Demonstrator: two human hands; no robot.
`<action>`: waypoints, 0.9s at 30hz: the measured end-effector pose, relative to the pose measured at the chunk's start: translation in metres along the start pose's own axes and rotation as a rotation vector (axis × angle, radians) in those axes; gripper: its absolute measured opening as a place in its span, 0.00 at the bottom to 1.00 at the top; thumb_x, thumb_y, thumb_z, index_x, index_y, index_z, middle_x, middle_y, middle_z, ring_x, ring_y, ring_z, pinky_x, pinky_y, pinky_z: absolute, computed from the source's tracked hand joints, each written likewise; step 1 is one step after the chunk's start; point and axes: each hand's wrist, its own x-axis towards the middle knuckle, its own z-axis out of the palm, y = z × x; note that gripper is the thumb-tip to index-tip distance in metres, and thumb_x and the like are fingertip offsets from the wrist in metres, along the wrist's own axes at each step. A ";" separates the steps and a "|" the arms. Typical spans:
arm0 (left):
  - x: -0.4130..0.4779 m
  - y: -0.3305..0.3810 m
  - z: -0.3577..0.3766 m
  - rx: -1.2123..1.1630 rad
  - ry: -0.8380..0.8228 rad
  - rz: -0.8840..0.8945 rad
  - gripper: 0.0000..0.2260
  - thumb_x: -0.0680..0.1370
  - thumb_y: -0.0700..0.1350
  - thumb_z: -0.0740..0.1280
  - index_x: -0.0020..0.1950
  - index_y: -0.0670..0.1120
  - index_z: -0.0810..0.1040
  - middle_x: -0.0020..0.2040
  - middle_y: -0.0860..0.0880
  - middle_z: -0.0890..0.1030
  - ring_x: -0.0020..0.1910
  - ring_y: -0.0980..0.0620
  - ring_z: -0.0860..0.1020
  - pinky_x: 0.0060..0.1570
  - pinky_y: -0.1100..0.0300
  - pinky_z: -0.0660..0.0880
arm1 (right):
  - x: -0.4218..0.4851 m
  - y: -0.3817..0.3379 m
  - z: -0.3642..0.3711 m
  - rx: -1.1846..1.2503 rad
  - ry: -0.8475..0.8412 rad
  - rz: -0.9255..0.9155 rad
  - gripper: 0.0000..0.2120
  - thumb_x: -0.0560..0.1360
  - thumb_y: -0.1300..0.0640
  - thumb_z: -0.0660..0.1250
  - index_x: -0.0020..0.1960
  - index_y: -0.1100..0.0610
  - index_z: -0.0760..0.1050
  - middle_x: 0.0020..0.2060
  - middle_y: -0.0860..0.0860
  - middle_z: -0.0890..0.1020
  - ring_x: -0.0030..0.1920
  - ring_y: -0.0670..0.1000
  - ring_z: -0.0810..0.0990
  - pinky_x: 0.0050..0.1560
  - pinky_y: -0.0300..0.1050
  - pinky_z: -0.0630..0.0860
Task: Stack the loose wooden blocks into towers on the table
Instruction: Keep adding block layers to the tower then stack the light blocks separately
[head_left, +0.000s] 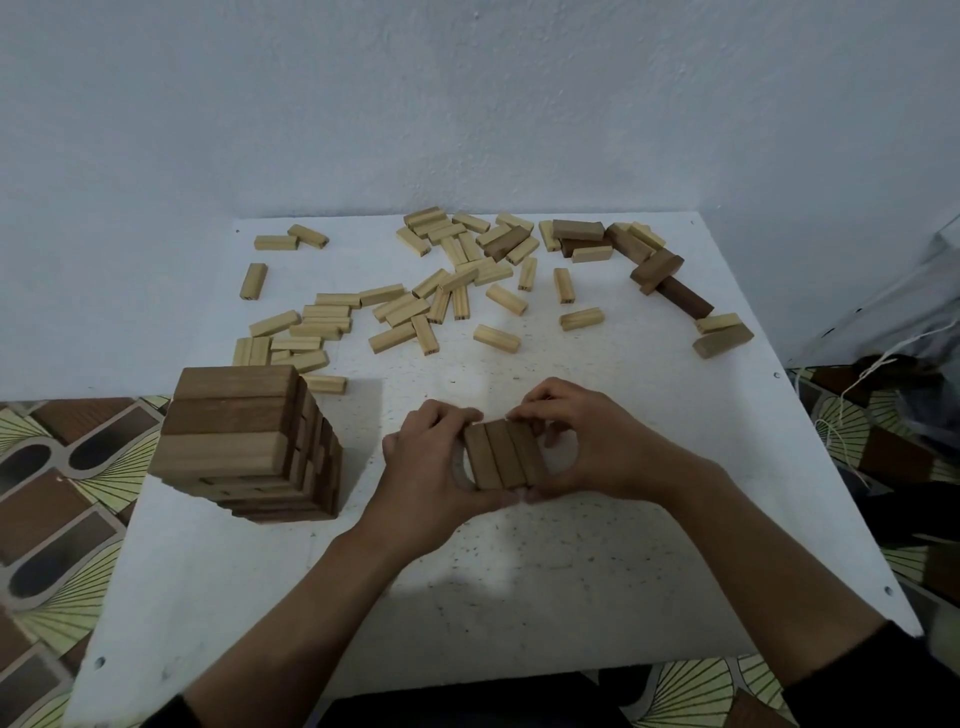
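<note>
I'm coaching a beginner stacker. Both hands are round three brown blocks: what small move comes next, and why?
Probably square the three blocks flush and let go. The left hand and right hand grip them from both sides on the table; they lie side by side like the top layer of the tower, and more loose blocks wait beyond.

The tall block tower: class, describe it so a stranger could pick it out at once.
Start at the white table and go to its left edge. There stands the tower, many layers of blocks neatly stacked. Unlike the pale loose blocks lying flat behind it, it rises tall and is mostly brown.
</note>
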 end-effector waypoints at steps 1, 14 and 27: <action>-0.001 0.000 0.000 -0.001 -0.003 -0.011 0.36 0.62 0.65 0.79 0.66 0.56 0.73 0.58 0.58 0.70 0.59 0.56 0.70 0.61 0.50 0.68 | 0.000 0.001 0.001 0.003 0.004 0.004 0.38 0.60 0.46 0.84 0.67 0.49 0.76 0.56 0.40 0.74 0.53 0.41 0.75 0.52 0.35 0.77; -0.006 0.000 -0.004 -0.014 -0.031 0.043 0.30 0.63 0.69 0.72 0.62 0.61 0.74 0.57 0.59 0.69 0.59 0.56 0.66 0.59 0.51 0.66 | 0.008 0.004 -0.002 0.016 -0.084 -0.025 0.34 0.63 0.49 0.83 0.65 0.47 0.75 0.57 0.43 0.73 0.55 0.44 0.74 0.52 0.37 0.77; -0.011 0.023 -0.020 -0.084 -0.018 0.062 0.30 0.66 0.55 0.81 0.66 0.52 0.76 0.58 0.57 0.70 0.59 0.59 0.71 0.58 0.67 0.71 | 0.000 -0.002 -0.008 0.123 0.004 -0.073 0.32 0.64 0.55 0.83 0.64 0.49 0.74 0.59 0.43 0.75 0.60 0.47 0.74 0.52 0.45 0.79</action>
